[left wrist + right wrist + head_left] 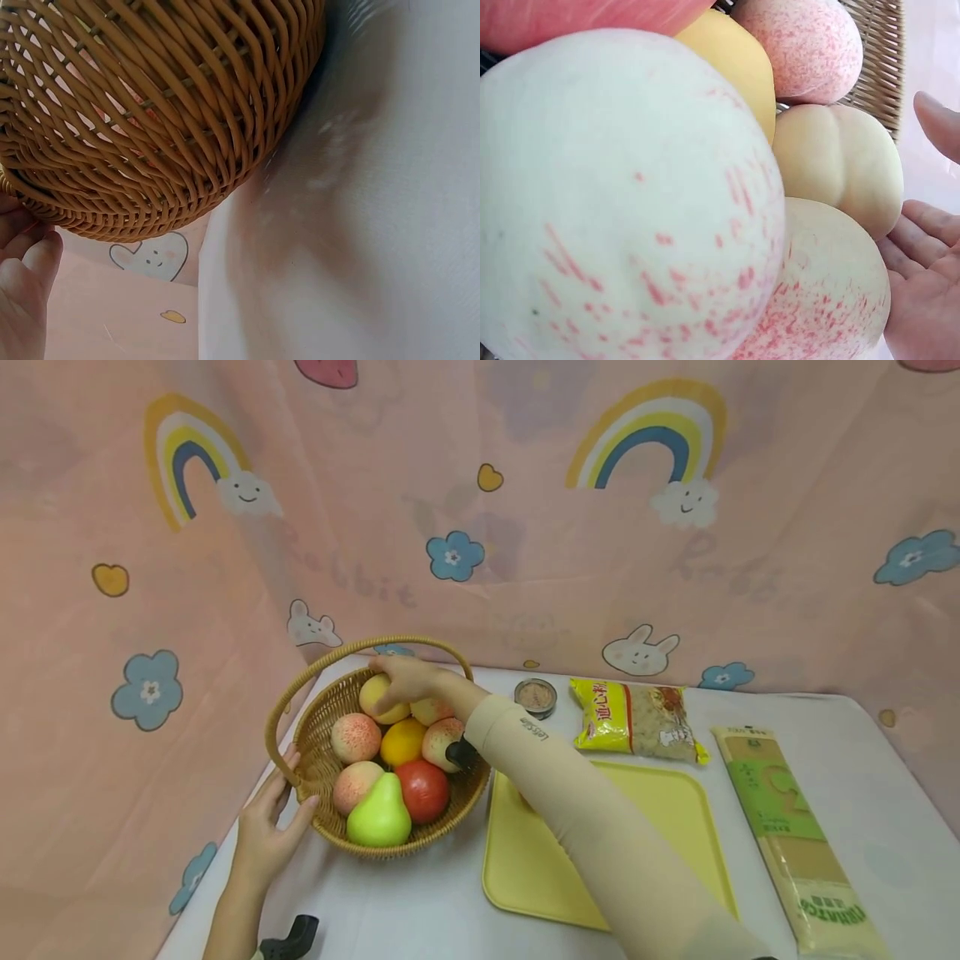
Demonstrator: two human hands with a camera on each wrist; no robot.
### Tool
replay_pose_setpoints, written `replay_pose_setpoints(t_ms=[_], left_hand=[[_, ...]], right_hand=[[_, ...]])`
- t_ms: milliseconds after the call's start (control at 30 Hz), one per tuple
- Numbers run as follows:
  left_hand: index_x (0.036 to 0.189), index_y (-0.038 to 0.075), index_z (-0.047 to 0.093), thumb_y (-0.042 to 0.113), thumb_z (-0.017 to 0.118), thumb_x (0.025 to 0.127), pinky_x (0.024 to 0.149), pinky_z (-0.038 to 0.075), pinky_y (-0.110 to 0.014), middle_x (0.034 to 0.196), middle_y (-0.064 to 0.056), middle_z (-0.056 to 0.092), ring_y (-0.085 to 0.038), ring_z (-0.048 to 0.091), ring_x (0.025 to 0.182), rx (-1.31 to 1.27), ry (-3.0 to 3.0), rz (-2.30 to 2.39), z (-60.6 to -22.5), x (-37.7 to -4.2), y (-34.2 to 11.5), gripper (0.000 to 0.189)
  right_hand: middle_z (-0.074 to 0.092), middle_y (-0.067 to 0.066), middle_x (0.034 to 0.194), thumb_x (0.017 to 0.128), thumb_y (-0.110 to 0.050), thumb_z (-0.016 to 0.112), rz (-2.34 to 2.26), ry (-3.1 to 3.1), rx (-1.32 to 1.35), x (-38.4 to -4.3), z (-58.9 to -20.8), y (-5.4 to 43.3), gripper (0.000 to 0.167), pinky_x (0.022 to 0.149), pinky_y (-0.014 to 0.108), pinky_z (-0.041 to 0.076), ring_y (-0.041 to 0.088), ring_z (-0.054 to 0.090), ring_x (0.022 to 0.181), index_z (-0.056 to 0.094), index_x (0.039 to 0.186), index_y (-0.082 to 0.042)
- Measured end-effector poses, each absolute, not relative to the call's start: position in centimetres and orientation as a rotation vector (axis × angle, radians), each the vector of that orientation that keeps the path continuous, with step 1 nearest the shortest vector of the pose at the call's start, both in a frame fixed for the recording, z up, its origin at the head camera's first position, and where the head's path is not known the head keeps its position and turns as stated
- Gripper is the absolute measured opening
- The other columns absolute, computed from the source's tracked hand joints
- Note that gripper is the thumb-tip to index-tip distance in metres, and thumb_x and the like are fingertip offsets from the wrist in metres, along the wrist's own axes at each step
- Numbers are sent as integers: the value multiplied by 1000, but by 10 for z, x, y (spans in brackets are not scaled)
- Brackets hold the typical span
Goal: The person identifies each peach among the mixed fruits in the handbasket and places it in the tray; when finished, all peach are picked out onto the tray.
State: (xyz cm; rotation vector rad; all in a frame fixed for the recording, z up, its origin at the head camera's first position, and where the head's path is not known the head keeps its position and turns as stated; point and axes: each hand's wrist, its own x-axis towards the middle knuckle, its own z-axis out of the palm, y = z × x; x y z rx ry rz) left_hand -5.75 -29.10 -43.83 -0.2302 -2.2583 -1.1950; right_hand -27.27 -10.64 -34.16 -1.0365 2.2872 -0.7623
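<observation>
A wicker basket with an arched handle holds fruit: a green pear, a red apple, an orange and several speckled peaches. My left hand holds the basket's left rim beside the handle's foot, fingertips at the wicker edge in the left wrist view. Reaching under the handle, my right hand is at the back of the basket by a pale yellow peach. Its fingers lie along that peach's far side, with the thumb standing apart in the right wrist view.
A yellow tray lies right of the basket, partly under the right forearm, with a reddish edge of something showing there. Behind it are a small round jar and a yellow food packet. A long noodle packet lies far right.
</observation>
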Motion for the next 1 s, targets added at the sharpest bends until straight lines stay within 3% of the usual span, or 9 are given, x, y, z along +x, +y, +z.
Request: replay_pose_setpoints(t_ms=[167,400,567,867,1000], left_hand=[[137,-7,44,-16,65,75,101,34,-6,145,-27,38,5,37,130,-254,-2249,-1211,-440,-57,-293,65],[136,-8,44,-16,65,75,102,35,-7,145,-28,38,3,38,131,-291,-2239,-1208,-441,-58,-293,65],[138,-6,44,-13,67,76,101,33,-5,145,-26,38,5,36,131,-259,-2278,-1163,-439,-57,-293,66],[137,-6,44,-14,65,76,101,34,-6,145,-25,39,5,38,131,-247,-2265,-1177,-440,-57,-292,65],[137,-7,44,-15,66,75,101,34,-6,145,-27,39,4,37,131,-255,-2266,-1181,-439,-57,-292,66]], right_hand=[[39,6,149,86,-23,69,-636,2354,-1057,-273,-345,-113,74,105,29,42,19,41,129,31,148,-12],[32,8,151,84,-22,68,-363,2476,-1134,-274,-347,-123,69,101,29,43,21,33,135,38,145,-13],[30,13,147,81,-23,71,-339,2525,-1129,-269,-345,-126,64,92,30,49,25,34,132,46,139,-15],[41,5,141,84,-32,65,-177,2589,-1229,-270,-349,-127,56,105,37,43,27,32,135,45,134,-16],[42,6,140,84,-30,66,-214,2579,-1253,-272,-350,-125,59,101,37,45,26,37,132,44,137,-14]])
